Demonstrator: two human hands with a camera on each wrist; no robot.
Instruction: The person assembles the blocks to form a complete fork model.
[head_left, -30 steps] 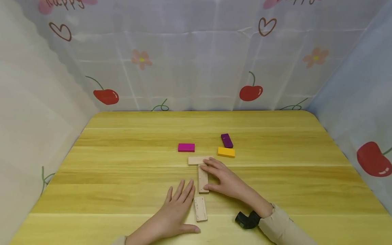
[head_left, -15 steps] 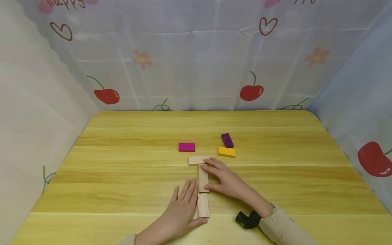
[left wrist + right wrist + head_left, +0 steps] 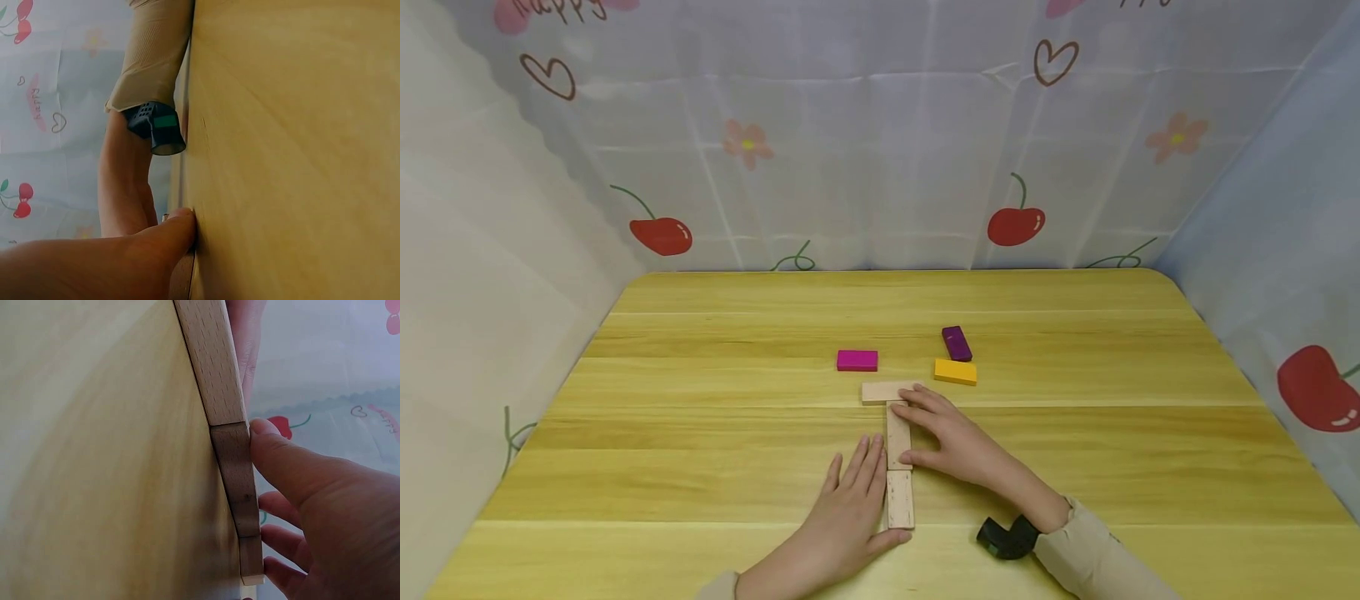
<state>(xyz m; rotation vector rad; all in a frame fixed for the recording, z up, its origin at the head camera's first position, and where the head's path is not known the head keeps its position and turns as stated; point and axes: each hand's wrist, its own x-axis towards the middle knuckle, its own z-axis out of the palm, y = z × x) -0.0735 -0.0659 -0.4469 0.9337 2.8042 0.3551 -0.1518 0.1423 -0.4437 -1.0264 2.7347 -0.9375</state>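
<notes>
From the head, three bare wooden blocks form a T on the table (image 3: pixel 700 375): the near block (image 3: pixel 900 500) runs end to end with the middle block (image 3: pixel 897 433), which meets the side of the far block (image 3: pixel 880 392); the right wrist view adds their side faces, butted at thin seams. It also shows the right hand (image 3: pixel 951 437) grasping nothing, thumb on the middle block's near end, fingertips along the tops beyond. The left hand (image 3: pixel 850 512) lies flat and unclenched against the near block's left side, thumb at its near end; in the left wrist view that thumb hides most of the blocks. The right hand covers part of the far block overhead. Behind lie magenta (image 3: pixel 857 361), yellow (image 3: pixel 955 372) and purple (image 3: pixel 957 343) blocks, and a black wrist camera (image 3: pixel 1006 537) hangs beneath the right wrist
</notes>
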